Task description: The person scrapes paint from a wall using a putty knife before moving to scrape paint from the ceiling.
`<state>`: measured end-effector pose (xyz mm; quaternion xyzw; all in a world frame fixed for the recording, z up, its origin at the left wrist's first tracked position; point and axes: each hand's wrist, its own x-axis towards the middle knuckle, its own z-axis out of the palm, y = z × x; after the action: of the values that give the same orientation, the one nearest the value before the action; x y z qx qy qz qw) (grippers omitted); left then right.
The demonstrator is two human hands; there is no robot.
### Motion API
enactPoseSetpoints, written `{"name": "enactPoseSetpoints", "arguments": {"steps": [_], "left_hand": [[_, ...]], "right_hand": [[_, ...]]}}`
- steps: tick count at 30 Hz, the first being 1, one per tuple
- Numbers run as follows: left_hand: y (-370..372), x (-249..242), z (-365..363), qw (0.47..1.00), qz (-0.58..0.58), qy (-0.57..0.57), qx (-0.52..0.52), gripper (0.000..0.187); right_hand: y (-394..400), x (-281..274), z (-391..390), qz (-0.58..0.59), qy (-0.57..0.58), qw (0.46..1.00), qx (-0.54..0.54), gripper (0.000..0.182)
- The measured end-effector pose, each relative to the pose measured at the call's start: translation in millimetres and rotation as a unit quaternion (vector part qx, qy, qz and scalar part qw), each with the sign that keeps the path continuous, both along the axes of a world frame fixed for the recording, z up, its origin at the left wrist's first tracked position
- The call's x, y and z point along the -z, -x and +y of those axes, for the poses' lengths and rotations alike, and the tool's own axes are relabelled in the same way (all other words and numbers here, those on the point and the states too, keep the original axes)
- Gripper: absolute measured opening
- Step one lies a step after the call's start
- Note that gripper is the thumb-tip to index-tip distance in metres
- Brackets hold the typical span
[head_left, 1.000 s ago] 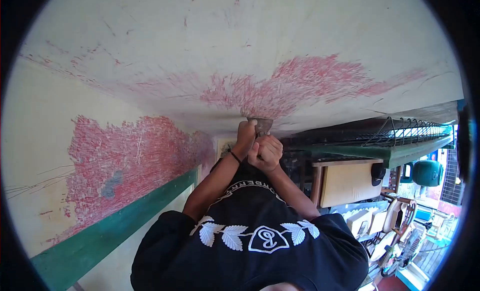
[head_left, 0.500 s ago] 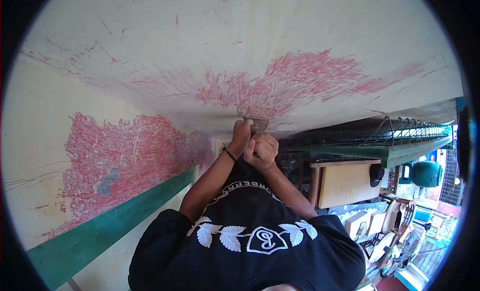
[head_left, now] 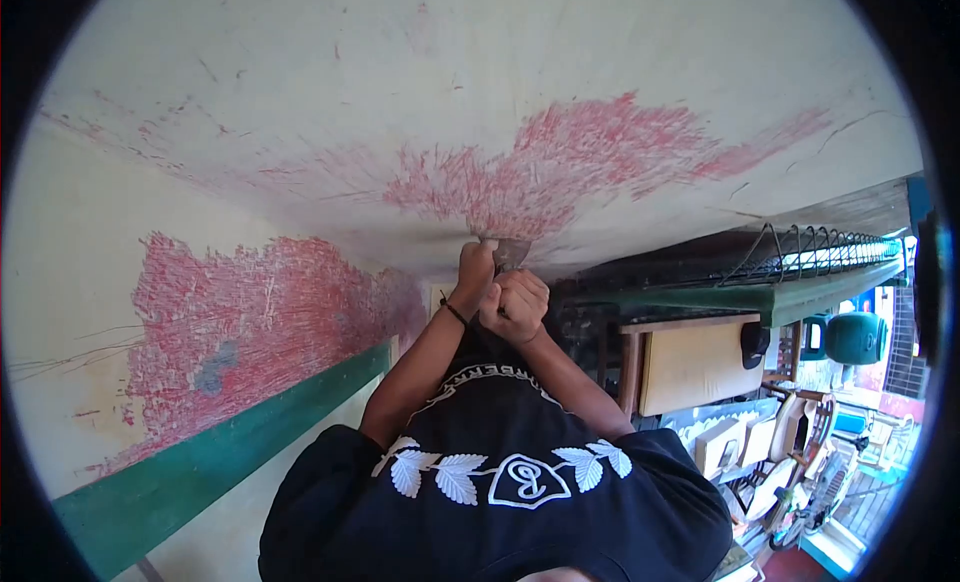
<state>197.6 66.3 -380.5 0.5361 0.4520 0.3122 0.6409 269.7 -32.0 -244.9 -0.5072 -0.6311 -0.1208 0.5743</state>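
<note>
A scraper with a flat grey blade [head_left: 512,252] meets the pale wall [head_left: 330,62] just below a patch where red shows through scratched paint [head_left: 600,147]. My right hand [head_left: 518,304] is closed in a fist around the scraper's handle, which the fingers mostly hide. Beside it, my left hand [head_left: 476,269] grips the blade's left side, its thumb near the blade's upper corner. A dark band circles the left wrist.
On the left wall is another scraped red area [head_left: 250,312] above a green strip [head_left: 230,412]. To the right stand a green-edged shelf with a wire rack [head_left: 820,257], a tan padded panel [head_left: 700,370], a dark cap [head_left: 754,344] and cluttered furniture.
Both hands and the scraper appear slightly further left in view, and the wall's red patch has shifted left too. The grip looks the same.
</note>
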Motion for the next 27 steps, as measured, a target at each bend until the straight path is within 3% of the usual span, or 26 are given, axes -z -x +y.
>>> {"name": "enactPoseSetpoints", "arguments": {"steps": [3,5,6,8,11,13,14,17,20,22,24,25,27], "left_hand": [[-9.0,-87.8,-14.7,0.998,-0.052,0.032,-0.028,0.036],[-6.4,-89.3,-21.2,0.997,-0.059,0.038,-0.033,0.036],[-5.3,-90.0,-24.0,0.996,-0.063,0.041,-0.036,0.036],[-1.5,-21.3,-5.3,0.997,-0.035,-0.066,-0.001,0.037],[-13.6,-108.5,-12.7,0.993,-0.089,0.056,-0.046,0.037],[-6.7,-99.3,-26.9,0.996,-0.076,0.028,-0.032,0.037],[-1.3,-63.7,-21.0,0.998,-0.053,-0.042,-0.007,0.036],[-4.0,-67.4,-11.7,0.977,-0.001,-0.215,0.003,0.036],[-12.9,-113.4,-19.1,0.996,-0.081,0.000,-0.049,0.035],[-11.6,-115.9,-22.2,0.993,-0.094,-0.041,-0.050,0.034],[-8.5,-43.7,-7.9,0.988,-0.037,-0.150,-0.005,0.029],[-8.4,-72.8,-17.2,0.995,-0.074,-0.057,-0.028,0.028],[-9.5,-108.8,-22.9,0.994,-0.094,-0.009,-0.046,0.029]], "right_hand": [[0.0,-35.7,-1.7,0.050,-0.045,0.998,0.014,0.026],[2.6,-45.3,-4.9,0.059,-0.086,0.995,0.008,0.027],[6.4,-32.4,-10.5,0.053,-0.051,0.997,0.006,0.027],[3.1,-1.2,-1.9,0.026,-0.010,1.000,-0.003,0.026],[0.6,-32.0,0.6,0.050,-0.076,0.996,0.007,0.024],[3.2,-50.6,-7.9,0.053,-0.090,0.994,0.010,0.024],[5.4,-38.8,-12.9,0.047,-0.060,0.997,0.014,0.023],[3.4,-25.2,-0.5,0.030,-0.022,0.999,0.024,0.021],[3.3,-57.4,-6.2,0.054,-0.093,0.994,0.013,0.021],[4.6,-48.3,-9.2,0.030,-0.064,0.997,0.014,0.022],[3.1,-10.8,-1.6,0.006,-0.010,1.000,0.014,0.022],[4.8,-30.7,0.8,0.021,-0.025,0.999,0.033,0.024],[4.5,-75.7,7.6,0.039,-0.080,0.996,0.027,0.025]]}}
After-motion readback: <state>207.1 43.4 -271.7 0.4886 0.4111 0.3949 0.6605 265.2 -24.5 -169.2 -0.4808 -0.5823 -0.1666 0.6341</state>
